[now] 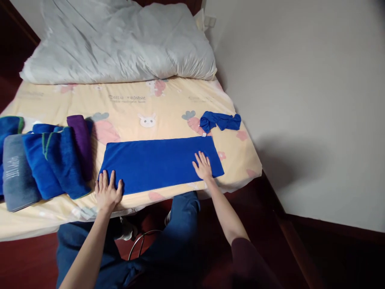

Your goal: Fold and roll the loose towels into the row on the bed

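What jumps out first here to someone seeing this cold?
The flat blue towel, spread lengthwise near the front edge of the bed, with the left hand pressed on its near left corner and the right hand on its right end. Left of it stands a row of folded towels; a crumpled blue cloth lies behind the right end.

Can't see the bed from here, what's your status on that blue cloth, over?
Left hand flat on blue cloth, near-left corner. Right hand flat near its right end, fingers spread. Cloth spread smooth on the bed. Folded towels left, crumpled blue cloth beyond.
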The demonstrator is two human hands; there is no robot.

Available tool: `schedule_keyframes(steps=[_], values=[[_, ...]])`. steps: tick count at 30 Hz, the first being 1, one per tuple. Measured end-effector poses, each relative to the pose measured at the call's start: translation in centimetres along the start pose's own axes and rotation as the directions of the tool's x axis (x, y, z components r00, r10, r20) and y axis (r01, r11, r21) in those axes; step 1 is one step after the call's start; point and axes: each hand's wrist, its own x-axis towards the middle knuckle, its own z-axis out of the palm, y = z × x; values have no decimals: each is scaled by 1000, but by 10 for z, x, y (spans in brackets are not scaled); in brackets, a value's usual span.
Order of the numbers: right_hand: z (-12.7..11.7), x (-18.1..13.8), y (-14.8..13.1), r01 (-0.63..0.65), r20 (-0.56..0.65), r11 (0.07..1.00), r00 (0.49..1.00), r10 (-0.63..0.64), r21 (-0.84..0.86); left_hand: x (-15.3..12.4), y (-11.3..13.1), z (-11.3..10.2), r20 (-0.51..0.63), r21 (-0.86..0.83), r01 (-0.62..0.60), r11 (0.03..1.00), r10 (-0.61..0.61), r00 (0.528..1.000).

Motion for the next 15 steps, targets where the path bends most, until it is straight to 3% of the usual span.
schedule_keyframes(steps=[3,6,15], values=[[-7,-9,47,-121,-26,989,992,120,-89,1,0,1,2,-11,11,1000,-11,1000],[-10,-18,72,-155,-47,973,988,149,-168,1,0,1,12,-1,23,1000,-23,1000],[3,-23,75,-154,-94,972,986,139,-178,1,-4,-3,96,80,40,996,-48,994]])
